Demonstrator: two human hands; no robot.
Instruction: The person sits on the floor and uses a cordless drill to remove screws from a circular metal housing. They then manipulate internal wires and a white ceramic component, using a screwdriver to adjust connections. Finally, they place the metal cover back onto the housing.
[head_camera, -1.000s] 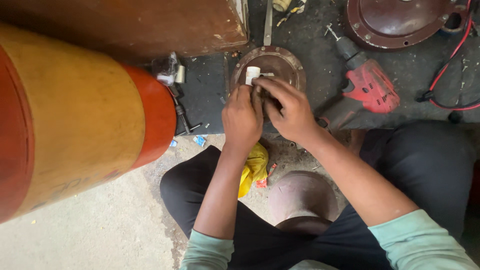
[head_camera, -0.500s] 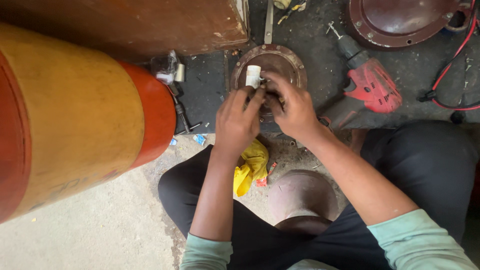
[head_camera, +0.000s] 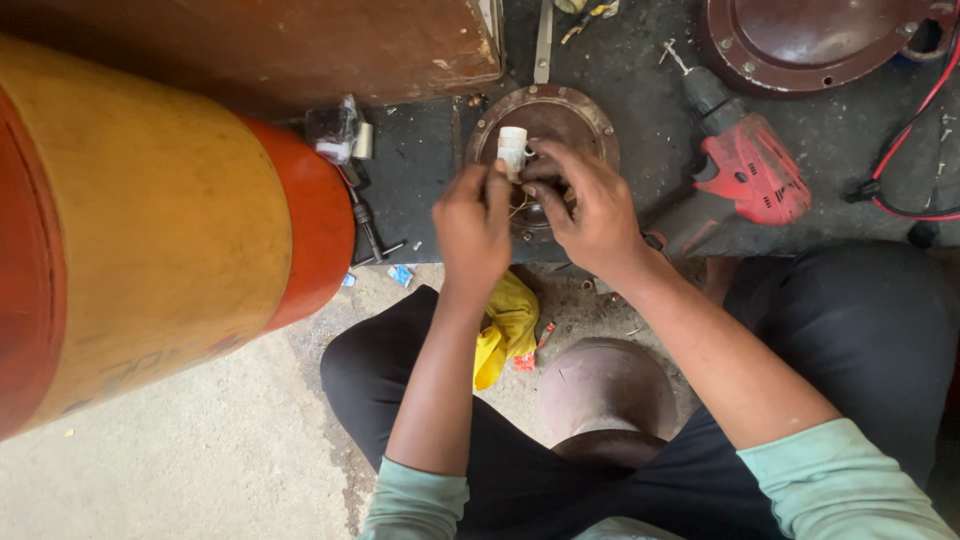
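Left hand (head_camera: 472, 225) is curled, fingertips pinched on something small, apparently thin wire, beside the small white plastic cylinder (head_camera: 513, 150). Right hand (head_camera: 585, 205) is bent over the same spot, fingers pressed together. Both are held over the round rusty-brown metal flange plate (head_camera: 590, 120) on the dark floor. A red cordless drill (head_camera: 745, 165) lies just beside it.

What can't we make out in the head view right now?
- Middle of the round plate: covered by the left hand and right hand.
- What the fingers pinch below the white part: hidden, too small; thin wires barely show.
- Larger disc: cut off by the top edge.
- Red drill: handle end hidden behind the right arm.
- Orange cylinder: cut off at the left edge.
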